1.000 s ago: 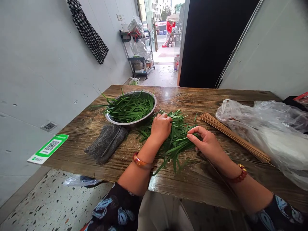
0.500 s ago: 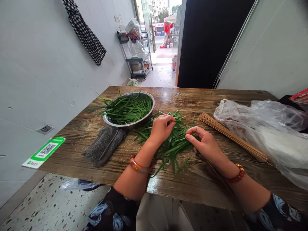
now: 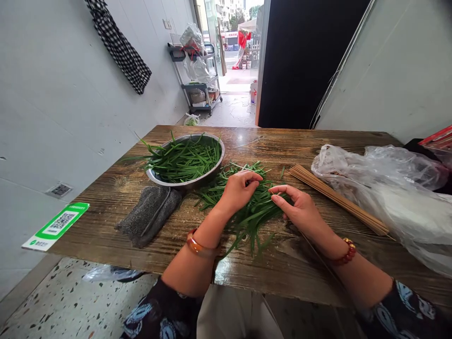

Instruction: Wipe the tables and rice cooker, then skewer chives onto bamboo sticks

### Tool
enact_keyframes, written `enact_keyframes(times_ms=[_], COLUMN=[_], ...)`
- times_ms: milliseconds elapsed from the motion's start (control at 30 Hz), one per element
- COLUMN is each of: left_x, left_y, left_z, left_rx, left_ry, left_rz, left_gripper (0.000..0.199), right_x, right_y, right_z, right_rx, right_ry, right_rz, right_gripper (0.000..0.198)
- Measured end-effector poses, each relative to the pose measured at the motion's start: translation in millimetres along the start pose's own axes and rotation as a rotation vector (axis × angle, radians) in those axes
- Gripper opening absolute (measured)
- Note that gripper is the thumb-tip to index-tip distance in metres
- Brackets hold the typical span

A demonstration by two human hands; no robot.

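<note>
Loose garlic chives (image 3: pixel 259 219) lie in a heap on the wooden table beneath both hands. My left hand (image 3: pixel 240 188), with a bangle at the wrist, is closed in a pinch over the heap; anything between its fingertips is too small or hidden to name. Just right of it, my right hand (image 3: pixel 294 205) pinches a thin bamboo skewer (image 3: pixel 319 256) between thumb and forefinger. The skewer's tip pokes out toward the left hand, and its length runs back under the right palm and along the forearm. A metal bowl (image 3: pixel 221 157) behind the left hand holds more chives (image 3: pixel 187 160).
A bundle of bamboo skewers (image 3: pixel 339 200) lies right of the heap, beside clear plastic bags (image 3: pixel 399 188). Dark mesh (image 3: pixel 150 214) rests in front of the bowl. At the table's left edge is a green QR-code sign (image 3: pixel 58 225). A cart (image 3: pixel 197 75) stands near the doorway.
My left hand has shifted slightly right, closer to my right hand and the skewer tip. The view has turned a little, so the surroundings sit slightly further left.
</note>
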State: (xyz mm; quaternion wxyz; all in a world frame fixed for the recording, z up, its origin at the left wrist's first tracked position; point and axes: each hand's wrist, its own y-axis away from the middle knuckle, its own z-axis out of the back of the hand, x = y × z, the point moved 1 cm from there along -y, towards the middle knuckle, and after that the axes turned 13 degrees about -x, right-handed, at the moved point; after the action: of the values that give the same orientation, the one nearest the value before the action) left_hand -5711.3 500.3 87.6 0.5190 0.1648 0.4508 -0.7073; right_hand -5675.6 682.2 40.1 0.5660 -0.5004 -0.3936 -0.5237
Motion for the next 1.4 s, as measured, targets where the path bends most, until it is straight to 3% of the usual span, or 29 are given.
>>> enact_keyframes(times_ms=[300,1100,1400], left_x=[-4.3,-1.5,-3.0], left_y=[0.7,2.1,2.2], left_z=[1.0,-1.9,-2.5], left_rx=[0.037,0.043,0.012], left_ry=[0.085,0.105,0.102], left_rz=[0.019,-0.027,-0.102], left_gripper=[0.009,0.01,0.011], right_x=[1.8,3.7,1.8], right_y=[-1.5,1.4,1.1], right_z=[1.5,1.2,0.7], right_rx=[-0.037,-0.072,-0.08], right_ry=[-0.037,-0.055,-0.043], right_rz=[0.008,-0.002,-0.005], right_gripper=[0.05,0.046,0.045])
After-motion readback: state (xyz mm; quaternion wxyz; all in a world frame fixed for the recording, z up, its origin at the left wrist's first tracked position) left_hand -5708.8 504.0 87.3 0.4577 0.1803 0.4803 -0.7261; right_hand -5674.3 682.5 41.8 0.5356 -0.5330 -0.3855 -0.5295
